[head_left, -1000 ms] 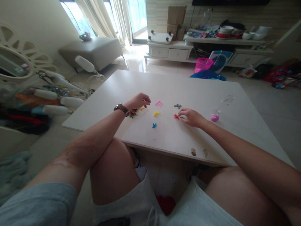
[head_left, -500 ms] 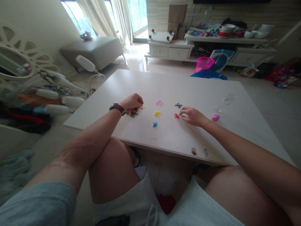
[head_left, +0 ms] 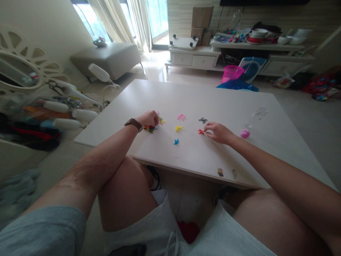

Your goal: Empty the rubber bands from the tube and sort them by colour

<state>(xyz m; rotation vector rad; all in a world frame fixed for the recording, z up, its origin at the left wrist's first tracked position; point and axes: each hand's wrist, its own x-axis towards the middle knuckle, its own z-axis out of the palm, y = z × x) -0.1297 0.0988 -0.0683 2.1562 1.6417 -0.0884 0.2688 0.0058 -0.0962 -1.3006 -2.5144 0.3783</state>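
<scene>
Left hand [head_left: 149,118] curled at the mixed rubber bands [head_left: 149,129] — can't tell if it grips any. Right hand [head_left: 217,132] loosely open, fingertips beside the red bands [head_left: 200,132], black bands [head_left: 203,120] just beyond. I'd pinch one band at a time on the left — light lift, no dragging neighbours.

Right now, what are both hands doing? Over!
Left hand at mixed-colour pile, hiding part of it. Right hand open beside red cluster; touch unclear. Black cluster just beyond.

Daylight through window [head_left: 157,17], cream curtains [head_left: 109,21] alongside, glossy floor [head_left: 157,69], white cabinet [head_left: 204,61] against striped wall [head_left: 178,16], grey ottoman [head_left: 112,58] at left.
</scene>
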